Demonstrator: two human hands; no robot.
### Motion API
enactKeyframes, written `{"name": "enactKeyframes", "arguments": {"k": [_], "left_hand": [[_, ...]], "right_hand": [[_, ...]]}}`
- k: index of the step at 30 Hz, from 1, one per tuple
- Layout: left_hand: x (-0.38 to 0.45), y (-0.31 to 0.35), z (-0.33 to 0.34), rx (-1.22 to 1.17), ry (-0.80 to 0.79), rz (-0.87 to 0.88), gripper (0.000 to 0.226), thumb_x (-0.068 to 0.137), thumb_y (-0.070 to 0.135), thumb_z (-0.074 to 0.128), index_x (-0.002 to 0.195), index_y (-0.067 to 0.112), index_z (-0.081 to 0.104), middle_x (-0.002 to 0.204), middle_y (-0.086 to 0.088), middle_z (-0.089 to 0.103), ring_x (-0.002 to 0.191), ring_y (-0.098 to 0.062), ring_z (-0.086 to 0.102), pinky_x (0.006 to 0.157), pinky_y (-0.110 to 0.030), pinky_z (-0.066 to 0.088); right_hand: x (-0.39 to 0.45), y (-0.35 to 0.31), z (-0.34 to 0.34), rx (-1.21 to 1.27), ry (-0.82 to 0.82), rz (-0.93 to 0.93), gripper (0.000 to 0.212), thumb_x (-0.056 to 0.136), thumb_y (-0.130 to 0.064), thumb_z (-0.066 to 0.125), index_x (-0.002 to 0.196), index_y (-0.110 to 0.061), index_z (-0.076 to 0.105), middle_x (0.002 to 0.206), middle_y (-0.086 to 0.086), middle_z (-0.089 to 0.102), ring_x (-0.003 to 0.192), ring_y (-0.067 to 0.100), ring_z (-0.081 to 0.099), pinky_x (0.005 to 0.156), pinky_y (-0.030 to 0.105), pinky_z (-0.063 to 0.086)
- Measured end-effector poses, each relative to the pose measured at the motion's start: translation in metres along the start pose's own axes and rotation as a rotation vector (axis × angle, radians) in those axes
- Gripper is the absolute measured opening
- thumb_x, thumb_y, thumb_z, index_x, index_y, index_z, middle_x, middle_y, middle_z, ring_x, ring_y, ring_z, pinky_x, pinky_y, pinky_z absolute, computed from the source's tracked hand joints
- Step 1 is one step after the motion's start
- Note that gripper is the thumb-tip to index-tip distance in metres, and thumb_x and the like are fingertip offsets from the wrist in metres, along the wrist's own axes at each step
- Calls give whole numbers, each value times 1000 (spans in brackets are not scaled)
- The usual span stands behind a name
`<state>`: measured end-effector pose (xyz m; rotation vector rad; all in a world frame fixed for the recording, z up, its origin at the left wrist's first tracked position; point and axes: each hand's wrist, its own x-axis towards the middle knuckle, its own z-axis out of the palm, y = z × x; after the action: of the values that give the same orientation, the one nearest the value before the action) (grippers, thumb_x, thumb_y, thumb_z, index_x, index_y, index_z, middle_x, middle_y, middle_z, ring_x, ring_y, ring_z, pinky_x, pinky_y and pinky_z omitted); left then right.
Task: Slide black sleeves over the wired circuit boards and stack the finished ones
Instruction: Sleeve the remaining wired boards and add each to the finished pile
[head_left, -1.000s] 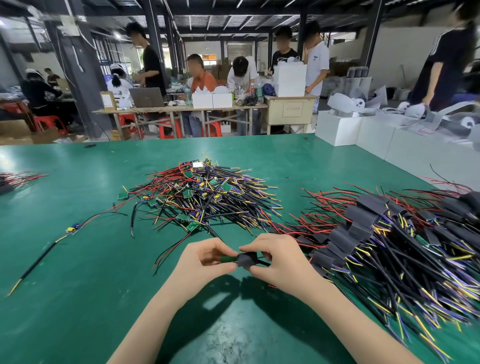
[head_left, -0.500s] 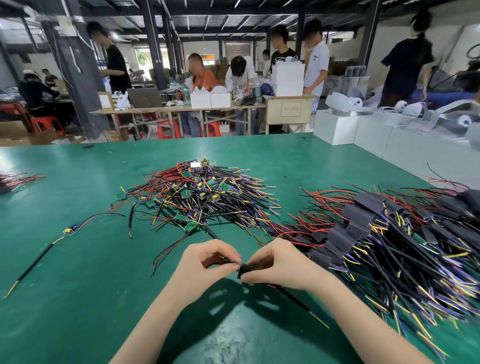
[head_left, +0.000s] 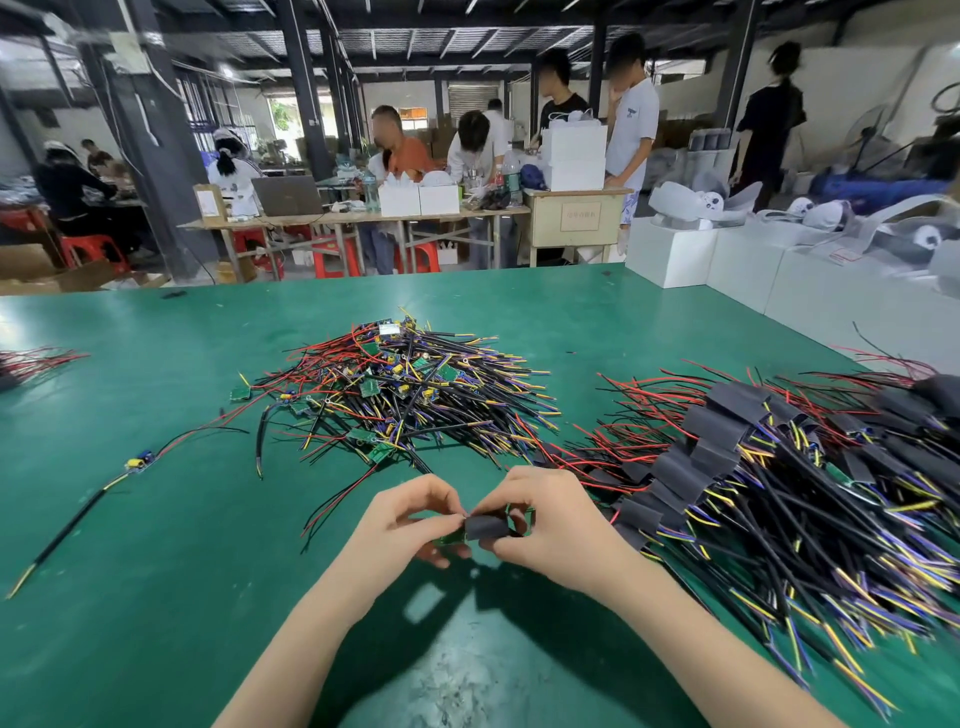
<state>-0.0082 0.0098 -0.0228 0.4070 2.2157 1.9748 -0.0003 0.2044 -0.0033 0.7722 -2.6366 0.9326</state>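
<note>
Low over the green table (head_left: 156, 597), my right hand (head_left: 550, 525) pinches a black sleeve (head_left: 485, 527) between thumb and fingers. My left hand (head_left: 402, 525) pinches the small green circuit board (head_left: 451, 538) whose end sticks out of the sleeve's left side. The two hands touch at the fingertips. Beyond them lies a heap of bare wired boards (head_left: 395, 395) with red, black and yellow leads. To the right a long stack of sleeved boards (head_left: 727, 457) spreads across the table.
One loose wired board (head_left: 137, 462) lies at the left with its black lead running toward me. A few red wires (head_left: 31, 361) show at the far left edge. White boxes (head_left: 727, 260) line the table's right back. People work at benches behind.
The hands have stayed together over the same spot. The black sleeve now shows wider between my fingers, and the green board's end is visible at its left again.
</note>
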Motion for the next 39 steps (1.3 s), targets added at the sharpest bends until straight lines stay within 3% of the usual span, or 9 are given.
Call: {"name": "enactKeyframes", "arguments": {"k": [5, 9, 12, 16, 19, 22, 25, 31, 39], "left_hand": [[2, -2, -1, -93, 45, -105, 18, 88, -8, 59, 76, 4, 63, 74, -17, 68, 57, -27, 66, 47, -22, 48], [2, -2, 0, -107, 45, -103, 16, 87, -6, 63, 75, 4, 67, 73, -15, 69, 59, -21, 65, 55, -22, 52], [2, -2, 1, -66, 40, -93, 25, 87, -4, 64, 68, 11, 69, 72, -10, 69, 62, -19, 64, 61, -24, 55], [1, 0, 3, -26, 43, -79, 25, 88, -2, 64, 68, 12, 66, 72, -8, 69, 63, -20, 64, 63, -25, 55], [-1, 4, 5, -41, 52, -36, 15, 78, 8, 71, 65, 14, 65, 69, -4, 65, 62, -15, 59, 58, -22, 50], [0, 3, 4, -74, 63, -30, 12, 77, 8, 71, 68, 13, 65, 71, -6, 64, 64, -15, 58, 56, -24, 49], [1, 2, 3, -137, 77, -63, 15, 80, 3, 72, 69, 11, 67, 75, -11, 65, 65, -17, 59, 55, -25, 50], [5, -1, 2, -326, 31, -97, 5, 62, 5, 65, 61, 9, 66, 69, -11, 61, 63, -19, 58, 57, -24, 51], [3, -6, -2, -143, -2, -26, 20, 53, 26, 77, 68, 14, 71, 73, -8, 66, 69, -19, 57, 70, -28, 44]], "right_hand": [[-2, -3, 2, -20, 2, -60, 25, 68, -13, 74, 93, -19, 73, 84, -1, 63, 77, 11, 54, 71, 22, 40], [-1, -4, 1, 50, -2, 44, 27, 64, -21, 81, 91, -25, 75, 81, -7, 66, 71, 4, 53, 68, 16, 39], [-2, 0, -5, 193, -113, 145, 29, 64, -27, 86, 91, -25, 76, 78, -2, 72, 62, 5, 57, 65, 21, 46], [-3, 3, -11, 377, -210, 247, 25, 67, -21, 85, 89, -27, 76, 75, 10, 73, 58, 11, 58, 61, 28, 50], [-3, 2, -13, 404, -206, 238, 29, 66, -13, 86, 92, -18, 75, 82, 8, 74, 65, 9, 60, 71, 30, 53], [-2, -1, -14, 415, -194, 202, 32, 66, -7, 85, 95, -14, 73, 82, 2, 72, 67, 7, 59, 70, 21, 52], [-3, -4, -13, 370, -149, 164, 31, 65, -10, 85, 92, -19, 73, 78, -8, 68, 63, 2, 54, 60, 9, 40], [-3, -3, -10, 286, -62, 90, 30, 65, -13, 83, 91, -26, 74, 84, -8, 71, 72, 2, 60, 65, 14, 44], [-3, 0, -9, 61, -59, 100, 30, 67, -30, 82, 97, -30, 76, 83, -15, 72, 70, 5, 55, 68, 10, 39]]}}
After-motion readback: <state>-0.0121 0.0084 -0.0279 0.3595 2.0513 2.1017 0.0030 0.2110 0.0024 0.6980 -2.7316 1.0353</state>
